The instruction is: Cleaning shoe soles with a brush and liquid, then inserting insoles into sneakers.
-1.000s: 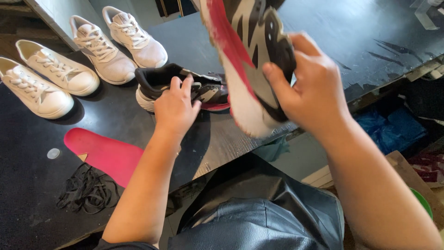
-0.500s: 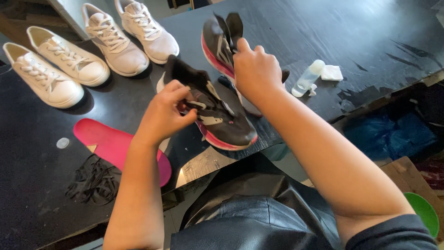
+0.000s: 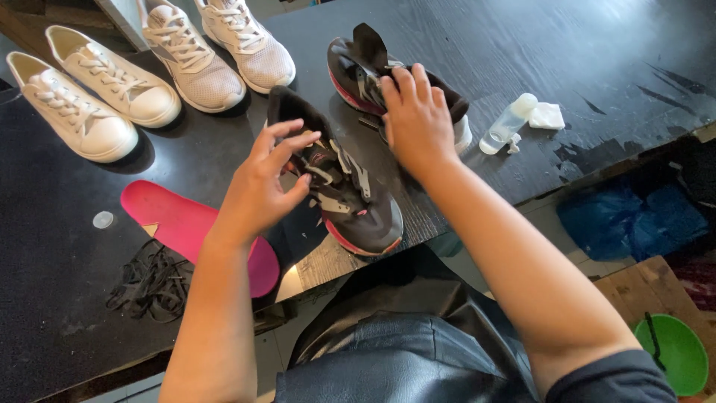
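My left hand [image 3: 261,190] is open with the fingers spread, just touching the near black shoe [image 3: 339,186] at its opening. That shoe lies on the black table [image 3: 522,45], close to the front edge. My right hand [image 3: 414,119] rests flat on the far black shoe [image 3: 365,63]; I think it is pressing, not gripping, but I can't see well. A pink insole [image 3: 175,224] lies left of the near shoe.

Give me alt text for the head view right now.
The left hand touches the near black-and-pink sneaker on the dark table while the right hand rests on the far sneaker. Four white shoes line the left; a pink insole, black laces and a small bottle lie nearby.
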